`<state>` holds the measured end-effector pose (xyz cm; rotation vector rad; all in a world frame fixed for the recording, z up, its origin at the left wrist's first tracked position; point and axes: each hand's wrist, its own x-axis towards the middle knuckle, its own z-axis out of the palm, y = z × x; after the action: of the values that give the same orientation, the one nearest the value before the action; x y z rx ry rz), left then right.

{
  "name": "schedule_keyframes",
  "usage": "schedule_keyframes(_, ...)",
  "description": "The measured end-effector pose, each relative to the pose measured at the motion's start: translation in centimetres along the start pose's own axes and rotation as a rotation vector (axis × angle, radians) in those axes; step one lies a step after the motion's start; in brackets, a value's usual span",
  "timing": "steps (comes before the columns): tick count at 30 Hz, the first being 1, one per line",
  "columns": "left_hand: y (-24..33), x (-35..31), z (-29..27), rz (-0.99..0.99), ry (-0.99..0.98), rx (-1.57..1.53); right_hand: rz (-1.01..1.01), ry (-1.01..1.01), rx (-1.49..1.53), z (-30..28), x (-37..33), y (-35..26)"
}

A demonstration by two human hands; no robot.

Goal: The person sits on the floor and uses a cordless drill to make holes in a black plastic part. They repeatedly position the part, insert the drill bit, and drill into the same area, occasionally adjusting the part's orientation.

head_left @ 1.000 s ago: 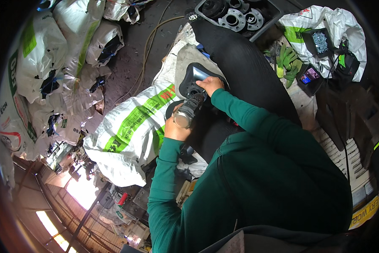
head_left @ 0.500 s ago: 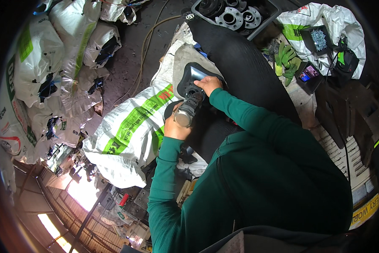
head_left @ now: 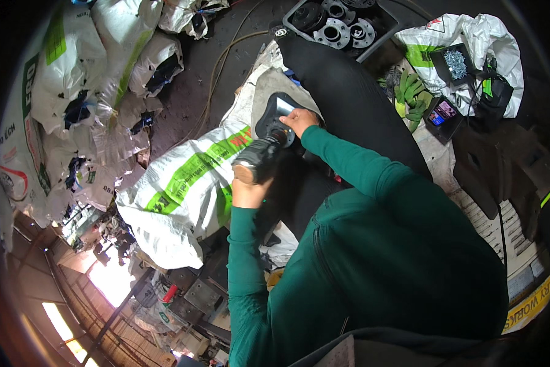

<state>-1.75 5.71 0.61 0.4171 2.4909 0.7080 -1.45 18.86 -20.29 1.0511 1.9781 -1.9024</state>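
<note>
My left hand [head_left: 248, 188] grips the rear body of a black angle grinder [head_left: 264, 154]. My right hand [head_left: 299, 121] holds a dark, rounded triangular metal plate [head_left: 276, 115] against the grinder's head, and one face of the plate shines. Both arms are in green sleeves. The work sits over a white and green sack [head_left: 186, 183] beside a long black sheet [head_left: 354, 101].
White sacks [head_left: 79, 92] are piled at the left. A black crate of round metal flanges [head_left: 339, 27] stands at the top. Green gloves [head_left: 409, 95], a phone with a lit screen [head_left: 441, 113] and a box of small screws [head_left: 455, 61] lie at the right. A cable [head_left: 217, 79] crosses the dark floor.
Both hands, the grinder and the plate keep the same grip and hardly shift; the view has moved only slightly.
</note>
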Motion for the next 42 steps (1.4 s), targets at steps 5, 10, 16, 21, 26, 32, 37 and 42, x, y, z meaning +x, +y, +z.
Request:
schedule_keyframes(5,1.5,-3.1,-1.4,-0.015,0.091,-0.083,0.134,-0.15,0.667,-1.1,-1.0,-1.4)
schedule_keyframes(10,1.8,-5.2,-0.1,0.232,0.188,0.002,0.35,-0.681,1.195,-4.7,-3.1,-2.7)
schedule_keyframes(16,1.3,-6.4,0.2,0.134,0.24,-0.119,0.298,-0.74,1.307,-4.6,-4.0,-4.4)
schedule_keyframes(21,1.2,-6.6,0.0,0.14,0.25,-0.083,0.285,-0.765,1.31,-4.6,-4.1,-4.4)
schedule_keyframes(26,1.5,-6.1,0.0,0.191,0.235,0.071,0.314,-0.724,1.312,-4.3,-4.2,-4.3)
schedule_keyframes(32,1.8,-5.4,0.0,0.248,0.21,0.199,0.36,-0.685,1.299,-4.0,-4.1,-4.0)
schedule_keyframes(37,2.3,-5.6,0.4,0.253,0.241,0.168,0.415,-0.646,1.229,-3.8,-4.3,-3.7)
schedule_keyframes(42,1.1,-3.6,-0.1,0.156,0.151,0.055,0.403,-0.28,0.884,-3.2,-3.7,-1.9)
